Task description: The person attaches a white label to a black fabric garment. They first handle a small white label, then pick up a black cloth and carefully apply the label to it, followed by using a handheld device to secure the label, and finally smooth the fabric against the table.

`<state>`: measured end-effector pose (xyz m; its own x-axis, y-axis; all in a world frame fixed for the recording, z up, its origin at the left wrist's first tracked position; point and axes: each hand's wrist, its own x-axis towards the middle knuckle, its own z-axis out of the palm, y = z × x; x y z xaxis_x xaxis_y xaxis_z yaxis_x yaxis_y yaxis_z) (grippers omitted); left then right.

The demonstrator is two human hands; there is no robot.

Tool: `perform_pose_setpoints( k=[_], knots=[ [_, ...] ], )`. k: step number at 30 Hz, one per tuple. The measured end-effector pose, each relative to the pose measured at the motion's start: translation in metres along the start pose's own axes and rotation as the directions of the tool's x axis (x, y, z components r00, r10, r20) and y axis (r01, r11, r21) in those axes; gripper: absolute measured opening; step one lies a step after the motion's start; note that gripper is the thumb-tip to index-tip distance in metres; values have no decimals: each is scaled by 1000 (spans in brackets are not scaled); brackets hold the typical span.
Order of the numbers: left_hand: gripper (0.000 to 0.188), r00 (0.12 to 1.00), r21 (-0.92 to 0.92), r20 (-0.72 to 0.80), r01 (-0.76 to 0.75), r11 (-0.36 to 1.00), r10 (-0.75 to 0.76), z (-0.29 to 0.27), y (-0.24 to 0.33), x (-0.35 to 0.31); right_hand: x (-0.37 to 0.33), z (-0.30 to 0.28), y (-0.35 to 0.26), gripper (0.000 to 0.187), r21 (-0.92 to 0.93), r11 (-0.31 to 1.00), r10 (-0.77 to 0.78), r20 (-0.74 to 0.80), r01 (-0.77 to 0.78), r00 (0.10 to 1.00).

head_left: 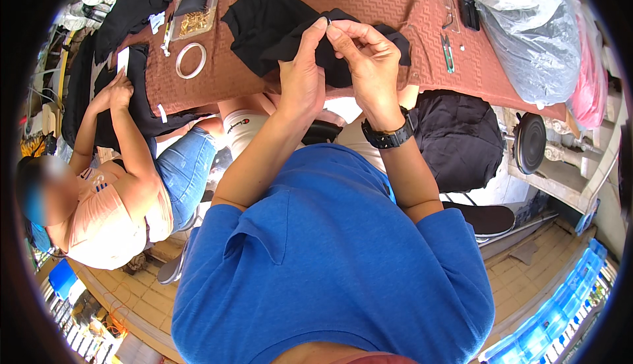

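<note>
Over the table, my left hand (304,67) and my right hand (370,54) meet fingertip to fingertip. A piece of black cloth (264,24) spreads beneath and behind them, and a part of it rises to the fingers. My left thumb and fingers are closed on its edge. A pinch of my right thumb and forefinger touches the same spot; a tiny dark bit shows there, too small to name. A black watch (389,133) circles my right wrist. My palms and curled fingers hide part of the cloth.
Left on the brown tablecloth (224,90) are a clear box (214,8) of small gold-coloured pieces and a white ring (191,46). Thread snips (448,54) and plastic bags (527,34) are at right. A co-worker (112,212) handles black fabric on the left. A black bundle (455,140) sits below the edge.
</note>
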<state>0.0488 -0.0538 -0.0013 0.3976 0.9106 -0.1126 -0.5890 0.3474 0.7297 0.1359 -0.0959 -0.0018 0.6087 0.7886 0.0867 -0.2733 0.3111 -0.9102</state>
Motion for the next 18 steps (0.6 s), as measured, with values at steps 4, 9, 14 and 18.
perform_pose_setpoints(
  k=[4,9,14,18],
  knots=[
    [11,1000,22,-9,-30,999,30,-1,-2,1,1,-1,3,14,23,1000,15,17,-16,1000],
    [13,997,-2,-61,-39,999,39,2,-2,2,3,-2,4,13,94,995,24,32,-27,999],
    [16,999,-41,-41,-14,999,12,-4,-2,7,4,0,-10,9,125,991,50,-22,-47,999],
    [21,995,-26,-61,83,996,-85,-10,4,11,13,-16,-2,14,-363,882,-315,21,301,949]
  ],
)
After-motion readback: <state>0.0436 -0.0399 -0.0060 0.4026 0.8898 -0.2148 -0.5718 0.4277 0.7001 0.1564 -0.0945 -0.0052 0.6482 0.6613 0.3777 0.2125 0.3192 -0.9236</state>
